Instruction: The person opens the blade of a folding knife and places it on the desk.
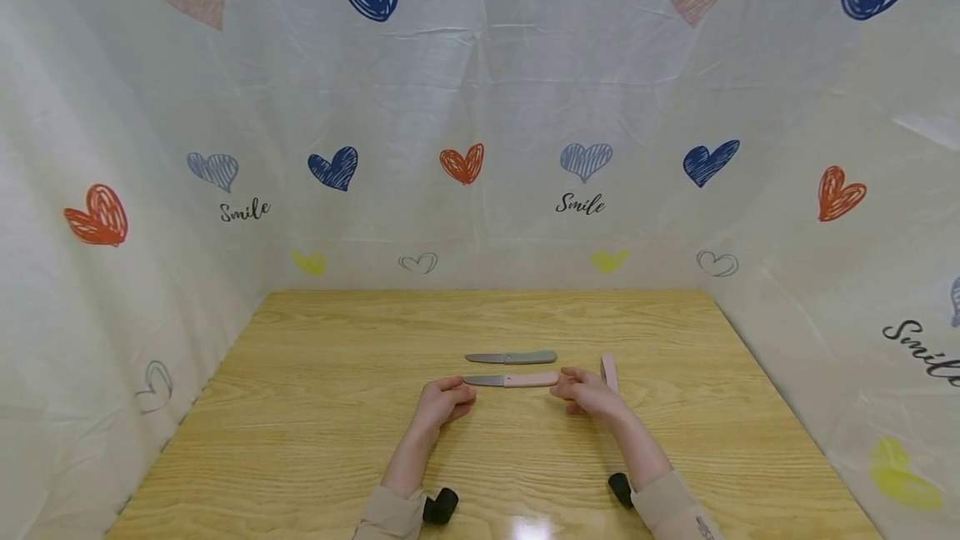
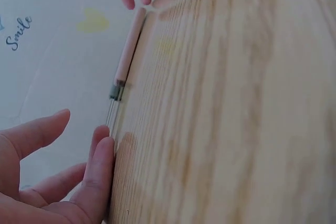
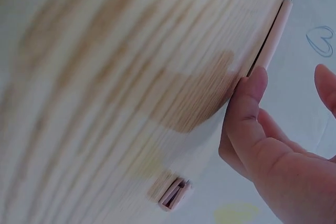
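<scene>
A knife with a pink handle (image 1: 531, 379) lies crosswise on the wooden table, its blade pointing left. My left hand (image 1: 446, 402) is at the blade tip. In the left wrist view, the fingertips (image 2: 102, 135) of that hand reach the blade end while the thumb stands apart. At the handle's right end is my right hand (image 1: 588, 392); in the right wrist view its fingertips (image 3: 256, 80) meet the handle and the thumb is held away. Just behind lies a second knife with a grey-green handle (image 1: 531, 357), parallel to the pink one.
Right beside my right hand lies a narrow pink slotted item (image 1: 609, 372), partly hidden by that hand in the head view. The wooden table (image 1: 315, 407) is bordered by a pale curtain (image 1: 517, 107) printed with hearts at the back and sides.
</scene>
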Motion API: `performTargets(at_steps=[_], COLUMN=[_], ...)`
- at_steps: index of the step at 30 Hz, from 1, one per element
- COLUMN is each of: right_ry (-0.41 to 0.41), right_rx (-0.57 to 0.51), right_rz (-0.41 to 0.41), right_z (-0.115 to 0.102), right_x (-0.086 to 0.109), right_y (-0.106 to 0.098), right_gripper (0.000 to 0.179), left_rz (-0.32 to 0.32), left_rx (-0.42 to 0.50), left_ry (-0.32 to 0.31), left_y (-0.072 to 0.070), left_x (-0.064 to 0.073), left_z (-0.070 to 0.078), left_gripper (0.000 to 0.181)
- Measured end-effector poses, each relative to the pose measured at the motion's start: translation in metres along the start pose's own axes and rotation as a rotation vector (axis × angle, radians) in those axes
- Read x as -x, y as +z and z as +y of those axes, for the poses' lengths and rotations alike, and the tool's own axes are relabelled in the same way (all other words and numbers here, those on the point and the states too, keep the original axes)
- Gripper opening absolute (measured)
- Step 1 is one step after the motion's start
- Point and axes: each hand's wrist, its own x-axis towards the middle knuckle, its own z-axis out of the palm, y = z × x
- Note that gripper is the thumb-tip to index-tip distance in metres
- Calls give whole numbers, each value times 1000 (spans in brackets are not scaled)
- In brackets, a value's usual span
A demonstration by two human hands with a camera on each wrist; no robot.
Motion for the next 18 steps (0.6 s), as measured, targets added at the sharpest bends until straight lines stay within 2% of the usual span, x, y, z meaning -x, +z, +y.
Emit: performTargets(at_steps=[9, 14, 18], right_ry=[-51, -90, -91], right_rx=[-34, -6, 24], right_rz=[87, 106, 131], right_z=[-3, -8, -11], right_x=[8, 14, 20], right_y=[-3, -11, -25], right_gripper=[60, 59, 60], left_rz=[20, -13, -51], left_rx=[89, 64, 25], left_ry=[2, 25, 42], left_y=[7, 19, 35], left_x=[6, 6, 3], left_z=[7, 14, 20], left_gripper=[53, 49, 47])
